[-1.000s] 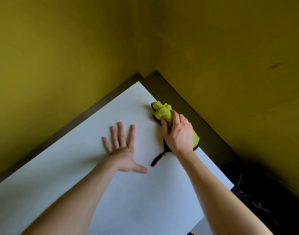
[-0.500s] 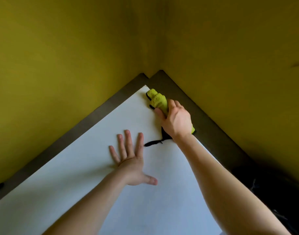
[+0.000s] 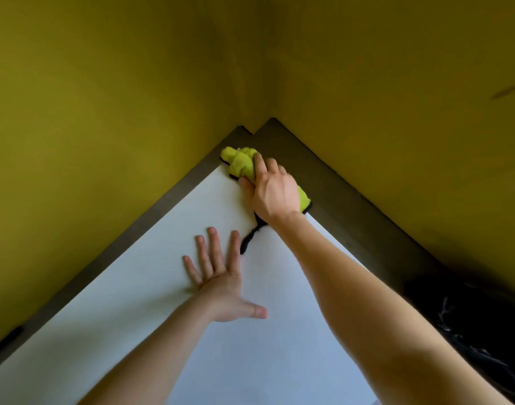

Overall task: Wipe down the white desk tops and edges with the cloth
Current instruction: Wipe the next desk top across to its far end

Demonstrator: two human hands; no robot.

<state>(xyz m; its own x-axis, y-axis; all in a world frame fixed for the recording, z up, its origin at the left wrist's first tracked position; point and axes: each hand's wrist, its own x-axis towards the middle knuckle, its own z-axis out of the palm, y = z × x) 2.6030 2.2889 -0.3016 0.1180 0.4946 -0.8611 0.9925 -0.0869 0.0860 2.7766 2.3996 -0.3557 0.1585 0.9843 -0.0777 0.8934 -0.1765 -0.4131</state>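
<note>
I'm looking down at the far corner of the white desk top (image 3: 162, 287). The right hand (image 3: 272, 190) is gripping the yellow-green cloth (image 3: 240, 163) right there, fingers curling over the bunched fabric and the thumb pinching in from the left. The cloth is covering the very tip of the corner, and its far end is poking out beyond the fingertips onto the dark brown strip (image 3: 352, 206) running between the desk and the mustard-yellow walls (image 3: 104, 112). More cloth is showing to the right of the hand, over the desk's right edge. A black loop (image 3: 247, 241) is trailing out from under the wrist toward me, lying on the white surface just beside the index fingertip of the left hand (image 3: 221, 285).

That left hand is lying flat on the desk top, fingers straight and spread, thumb pointing right, holding nothing. It's sitting nearer than the cloth and left of the right forearm.

The two desk edges are meeting under the cloth, one running near-left and the other near-right beneath the right forearm. The walls are closing in tight beyond the strip on both sides, so the open room is all on the near side, where white surface is spreading wide around the left forearm. A black heap (image 3: 469, 317) is sitting low beside the right edge, and I can't tell what it is.
</note>
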